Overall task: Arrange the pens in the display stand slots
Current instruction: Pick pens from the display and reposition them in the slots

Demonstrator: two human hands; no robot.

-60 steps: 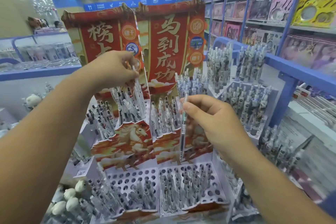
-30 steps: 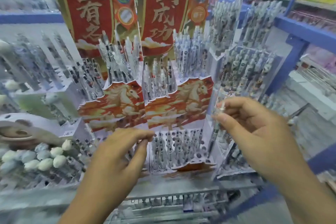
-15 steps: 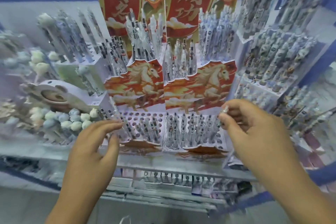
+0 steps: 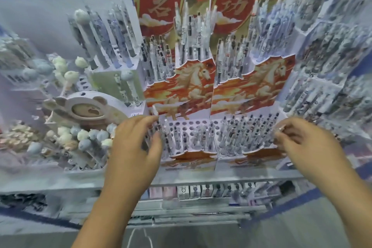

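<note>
Pens (image 4: 247, 137) are standing in the holes of the bottom tray (image 4: 193, 125) of the red horse display stand (image 4: 193, 84), and a person is working right at that tray. The right hand (image 4: 306, 145) is pinching the top of one clear pen (image 4: 280, 128) by the tray's right edge, fingers closed on it. The left hand (image 4: 136, 147) is reaching into the left side of the tray with fingers spread and curled; I cannot tell if it is holding anything. I think the step is putting the held pen away. Next it needs an empty hole, and the pen must go in straight. The left half of the tray is showing many empty holes, and the right half is looking nearly full. Higher pockets (image 4: 193, 46) are holding more pens standing up.
</note>
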